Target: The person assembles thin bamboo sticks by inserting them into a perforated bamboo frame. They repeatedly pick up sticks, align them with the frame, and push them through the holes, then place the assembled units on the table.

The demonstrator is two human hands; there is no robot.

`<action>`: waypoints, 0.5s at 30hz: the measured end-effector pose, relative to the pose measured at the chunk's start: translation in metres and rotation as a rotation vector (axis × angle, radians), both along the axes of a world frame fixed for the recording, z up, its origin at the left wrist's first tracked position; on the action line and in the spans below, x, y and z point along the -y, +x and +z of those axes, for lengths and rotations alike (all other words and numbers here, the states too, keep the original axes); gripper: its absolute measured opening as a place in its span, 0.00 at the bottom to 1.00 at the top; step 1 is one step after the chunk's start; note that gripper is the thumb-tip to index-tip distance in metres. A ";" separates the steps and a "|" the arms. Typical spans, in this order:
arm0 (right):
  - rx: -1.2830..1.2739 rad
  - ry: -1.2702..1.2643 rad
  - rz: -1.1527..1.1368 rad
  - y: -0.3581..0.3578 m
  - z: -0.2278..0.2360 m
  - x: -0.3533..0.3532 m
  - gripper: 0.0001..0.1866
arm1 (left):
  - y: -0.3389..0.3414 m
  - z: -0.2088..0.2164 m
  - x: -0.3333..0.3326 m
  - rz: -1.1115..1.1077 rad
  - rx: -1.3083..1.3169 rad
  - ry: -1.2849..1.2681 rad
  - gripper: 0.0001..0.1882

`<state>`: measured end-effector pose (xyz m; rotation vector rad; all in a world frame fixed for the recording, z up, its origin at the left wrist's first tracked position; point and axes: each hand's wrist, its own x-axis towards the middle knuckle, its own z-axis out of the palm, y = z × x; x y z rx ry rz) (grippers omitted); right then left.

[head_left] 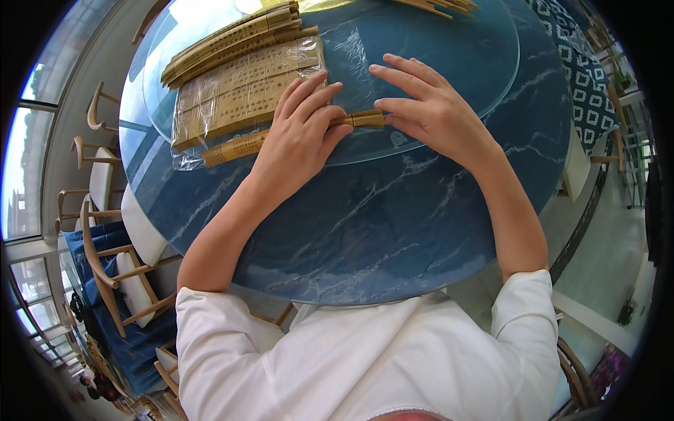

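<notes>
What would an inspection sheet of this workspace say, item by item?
Surface: blue marble-patterned table with a round glass layer.
Things: slim golden-brown packet under the left hand; film-wrapped pack beside it; long packets along the pack's far edge.
Clutter: what looks like crumpled clear film; slender tan sticks farther off.
Hands: left over the slim packet; right hand at its end, contact unclear.
Cables: nothing seen on the table.
Surroundings: wooden chairs, patterned cloth, windows.
</notes>
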<state>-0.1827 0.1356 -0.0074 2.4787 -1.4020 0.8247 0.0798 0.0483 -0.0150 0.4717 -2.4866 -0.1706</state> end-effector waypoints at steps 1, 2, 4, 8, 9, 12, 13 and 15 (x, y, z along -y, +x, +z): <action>0.007 0.007 0.003 0.001 0.000 -0.001 0.13 | -0.001 0.001 -0.001 -0.005 0.005 -0.007 0.11; 0.007 0.001 -0.001 0.001 0.000 -0.001 0.13 | -0.001 0.001 -0.001 -0.012 0.013 -0.015 0.11; 0.008 -0.012 -0.011 0.001 -0.001 -0.001 0.12 | -0.001 0.002 -0.002 0.000 0.030 0.001 0.11; 0.047 -0.001 0.014 0.005 -0.001 -0.001 0.11 | -0.001 0.003 -0.003 -0.004 0.058 0.014 0.10; 0.043 0.006 0.008 0.004 -0.003 -0.001 0.11 | -0.001 0.003 -0.003 -0.004 0.051 0.023 0.10; 0.112 0.071 0.025 0.003 -0.008 -0.001 0.09 | -0.001 0.003 -0.003 0.008 0.050 0.028 0.11; 0.149 0.100 0.038 0.002 -0.009 -0.001 0.08 | -0.001 0.004 -0.003 0.020 0.063 0.013 0.11; 0.228 0.181 0.014 0.004 -0.009 -0.004 0.06 | -0.002 0.004 -0.003 0.041 0.063 -0.014 0.12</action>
